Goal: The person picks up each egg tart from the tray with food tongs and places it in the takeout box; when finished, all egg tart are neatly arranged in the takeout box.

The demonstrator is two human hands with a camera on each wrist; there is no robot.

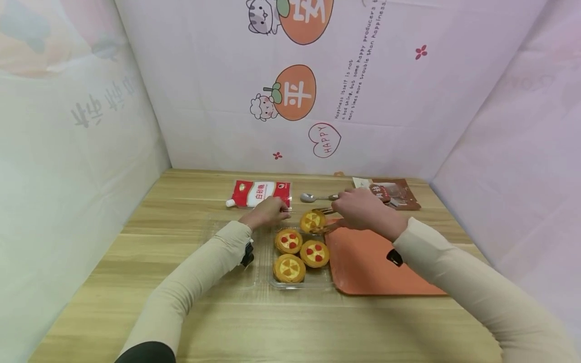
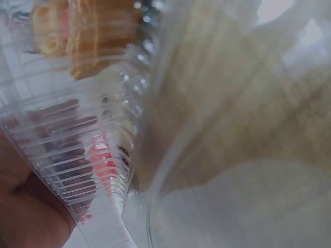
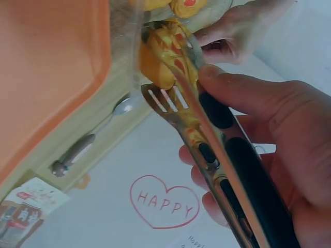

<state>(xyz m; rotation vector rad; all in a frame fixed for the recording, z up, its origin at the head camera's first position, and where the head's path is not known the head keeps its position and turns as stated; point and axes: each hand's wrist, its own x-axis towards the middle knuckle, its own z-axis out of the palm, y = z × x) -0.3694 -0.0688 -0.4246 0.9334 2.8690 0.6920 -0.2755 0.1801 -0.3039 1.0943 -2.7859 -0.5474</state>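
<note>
Gripped with right hand [image 1: 364, 208]: one pair of tongs [image 3: 264, 194], metal, dark-handled; set thumb on one arm and fingers about the other, presumably for control of the squeeze. Enclosed between tong ends, just left of right hand: one tart [image 1: 312, 221], yellow-topped, taken from the sides, apparently to spare the filling; could not tell whether lifted or resting at the far right corner of the clear box [image 1: 287, 286]. Placed left hand [image 1: 267, 212] by the far left corner of that box, fingers bent, perhaps for steadying; could not tell whether pinched on the plastic or merely against it. Laid inside, on the near side of both hands: two red-topped tarts [image 1: 315, 253] and another yellow-topped one [image 1: 289, 268], face up, likely to keep toppings intact. Spread flat, nearside of left hand: clear lid [image 1: 231, 275], probably for access from above. Laid nearside of right hand, just beside the box: orange tray [image 1: 381, 272]. Set beyond left hand: red-and-white pouch [image 1: 262, 192]. Set beyond both hands, between: spoon [image 1: 307, 197], handle toward right hand. Set beyond right hand: brown packet [image 1: 406, 194], seemingly out of the way.
</note>
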